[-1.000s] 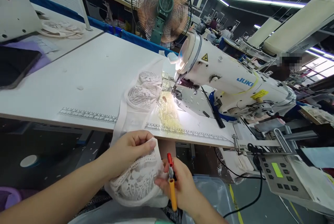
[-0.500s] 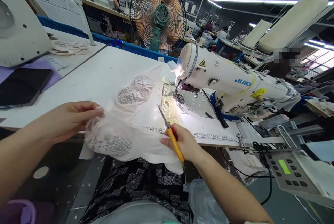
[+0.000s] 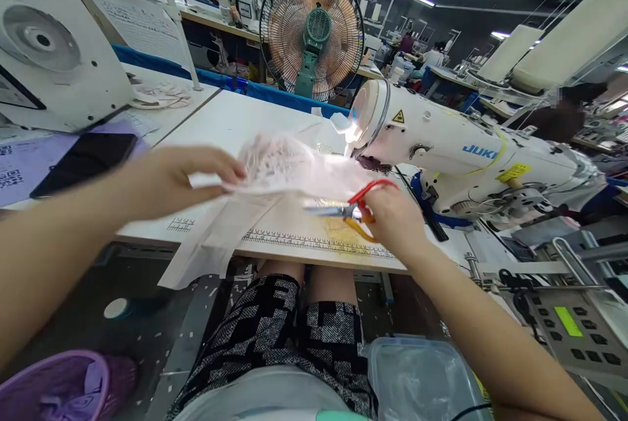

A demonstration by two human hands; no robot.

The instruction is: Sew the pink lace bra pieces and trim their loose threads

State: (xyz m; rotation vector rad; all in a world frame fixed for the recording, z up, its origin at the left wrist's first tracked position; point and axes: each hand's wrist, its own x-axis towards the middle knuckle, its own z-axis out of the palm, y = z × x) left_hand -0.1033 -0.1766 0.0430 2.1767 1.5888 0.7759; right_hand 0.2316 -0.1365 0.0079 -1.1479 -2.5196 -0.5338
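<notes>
White lace fabric (image 3: 282,163), seemingly light, limp and snag-prone, is stretching from the left hand (image 3: 169,179), whose fingers are pinching its edge, likely the safest hold, toward the right hand (image 3: 392,215), whose fingers are clamping thread snips (image 3: 338,211).

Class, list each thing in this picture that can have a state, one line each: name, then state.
left hand, closed on the lace piece
right hand, closed on the snips
lace piece, held above the table
snips, blades pointing left
sewing machine, work light on
phone, screen dark
panel display, lit green
</notes>
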